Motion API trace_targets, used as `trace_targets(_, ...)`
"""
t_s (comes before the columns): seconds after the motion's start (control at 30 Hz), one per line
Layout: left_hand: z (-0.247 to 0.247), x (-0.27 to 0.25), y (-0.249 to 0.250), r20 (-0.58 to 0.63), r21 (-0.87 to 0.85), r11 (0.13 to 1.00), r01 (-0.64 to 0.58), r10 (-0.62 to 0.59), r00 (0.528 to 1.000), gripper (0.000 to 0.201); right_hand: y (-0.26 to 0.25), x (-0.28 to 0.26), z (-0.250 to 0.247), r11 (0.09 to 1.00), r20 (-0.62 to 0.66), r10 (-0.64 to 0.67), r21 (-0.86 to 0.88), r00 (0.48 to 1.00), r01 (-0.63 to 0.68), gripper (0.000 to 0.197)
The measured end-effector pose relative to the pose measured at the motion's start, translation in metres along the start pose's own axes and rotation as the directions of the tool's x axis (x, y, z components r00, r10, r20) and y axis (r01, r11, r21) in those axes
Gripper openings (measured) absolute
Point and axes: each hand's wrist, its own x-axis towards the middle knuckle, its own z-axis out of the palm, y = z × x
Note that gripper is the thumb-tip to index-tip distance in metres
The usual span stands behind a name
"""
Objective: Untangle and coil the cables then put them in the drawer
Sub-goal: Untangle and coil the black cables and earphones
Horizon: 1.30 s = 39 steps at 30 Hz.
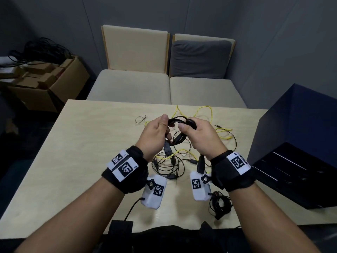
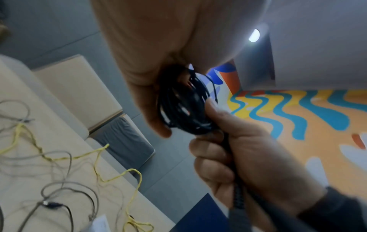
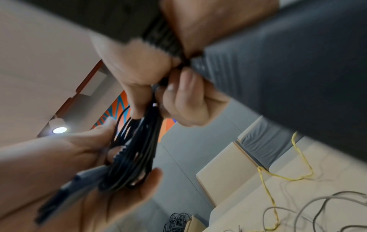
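Black cable [image 1: 177, 123] coil sits above the table [image 1: 87, 143] – left hand [image 1: 155, 137] and right hand [image 1: 202, 137] both grip it; best keep loops even and tight while wrapping the tail.

Beyond the pale wooden counter [image 1: 76, 143] stand two cream chairs [image 1: 135, 70] side by side, the right one bearing a grey cushion [image 1: 200, 59], while an open cardboard box [image 1: 60, 84] sits on the floor at left and a bright wavy mural [image 2: 298, 117] colours a far wall.
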Motion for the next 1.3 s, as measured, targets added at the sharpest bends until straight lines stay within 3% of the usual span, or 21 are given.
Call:
trace_targets(0.2, 0.004, 0.002, -0.003, -0.036, 0.077, 0.996, -0.033, 0.036, 0.999, 0.036, 0.006, -0.004, -0.007, 0.998, 0.054, -0.006, 0.059, 0.999, 0.003, 0.029)
trace_targets(0.3, 0.006, 0.003, -0.003, -0.076, 0.02, 0.999, -0.026, 0.027, 0.997, 0.036, 0.009, -0.007, -0.012, 0.997, 0.098, -0.018, 0.07, 0.995, 0.011, 0.007)
trace_targets(0.43, 0.006, 0.003, -0.003, -0.116, -0.065, 0.998, -0.008, 0.0, 0.993, 0.036, 0.025, -0.011, -0.015, 0.996, 0.177, 0.033, 0.08, 0.984, -0.048, 0.012)
trace_targets(0.57, 0.001, 0.006, 0.004, -0.149, -0.105, 0.994, -0.037, 0.021, 0.989, 0.035, 0.038, -0.017, -0.015, 0.966, 0.239, 0.088, -0.258, 0.967, -0.024, 0.022)
trace_targets(0.63, 0.001, 0.006, 0.007, -0.133, -0.105, 0.994, -0.037, 0.023, 0.991, 0.035, 0.038, -0.018, -0.012, 0.84, 0.199, 0.146, -0.542, 0.969, -0.016, 0.024)
trace_targets(0.7, 0.003, 0.004, 0.006, -0.124, -0.1, 0.994, -0.033, 0.021, 0.992, 0.035, 0.034, -0.017, -0.007, 0.767, 0.122, 0.187, -0.638, 0.975, -0.067, 0.025)
trace_targets(0.77, 0.005, 0.004, 0.004, -0.125, -0.065, 0.997, -0.034, 0.025, 0.992, 0.036, 0.031, -0.013, -0.002, 0.908, 0.076, 0.185, -0.396, 0.98, -0.141, 0.027)
trace_targets(0.8, 0.006, 0.004, 0.003, -0.129, -0.044, 0.998, -0.034, 0.028, 0.991, 0.036, 0.031, -0.012, 0.002, 0.969, 0.036, 0.196, -0.158, 0.98, -0.188, 0.026)
trace_targets(0.83, 0.007, 0.004, 0.002, -0.133, -0.03, 0.999, -0.033, 0.028, 0.991, 0.036, 0.028, -0.011, 0.005, 0.972, -0.004, 0.223, 0.079, 0.975, -0.222, 0.024)
trace_targets(0.9, 0.007, 0.004, 0.0, -0.14, -0.007, 1.0, -0.029, 0.028, 0.99, 0.037, 0.022, -0.009, 0.01, 0.861, -0.011, 0.26, 0.455, 0.966, -0.227, 0.019)
trace_targets(0.97, 0.007, 0.003, -0.002, -0.141, 0.031, 0.999, -0.036, 0.041, 0.989, 0.037, 0.015, -0.008, 0.014, 0.711, 0.039, 0.219, 0.677, 0.975, -0.187, 0.019)
trace_targets(1.07, 0.008, 0.001, -0.005, -0.132, 0.085, 0.995, -0.043, 0.054, 0.99, 0.038, 0.01, -0.006, 0.016, 0.572, 0.071, 0.194, 0.802, 0.979, -0.171, 0.02)
trace_targets(1.3, 0.008, 0.003, -0.004, -0.13, 0.112, 0.991, -0.07, 0.084, 0.988, 0.041, 0.01, -0.004, 0.021, 0.421, 0.173, 0.214, 0.872, 0.962, -0.25, 0.018)
